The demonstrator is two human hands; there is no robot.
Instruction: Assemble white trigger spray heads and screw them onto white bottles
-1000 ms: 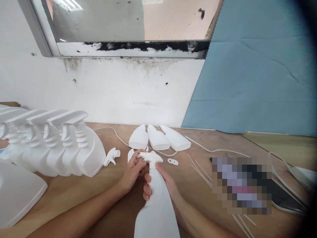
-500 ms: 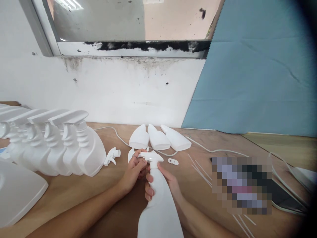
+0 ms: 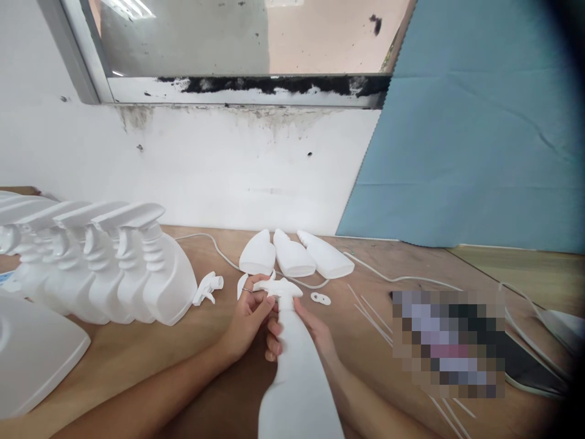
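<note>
Right hand (image 3: pixel 315 332) is gripping the white spray bottle (image 3: pixel 295 378) by its neck, low over the counter (image 3: pixel 219 390), while left-hand fingers (image 3: pixel 260 303) are pinching the trigger head (image 3: pixel 280 288). I'm guessing it's light, empty, slick plastic, so the neck's the safest hold.

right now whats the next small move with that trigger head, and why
Probably keep twisting the trigger head tight with the left hand: its fingers pinch the head on the bottle, whose neck the right hand grips.
</note>
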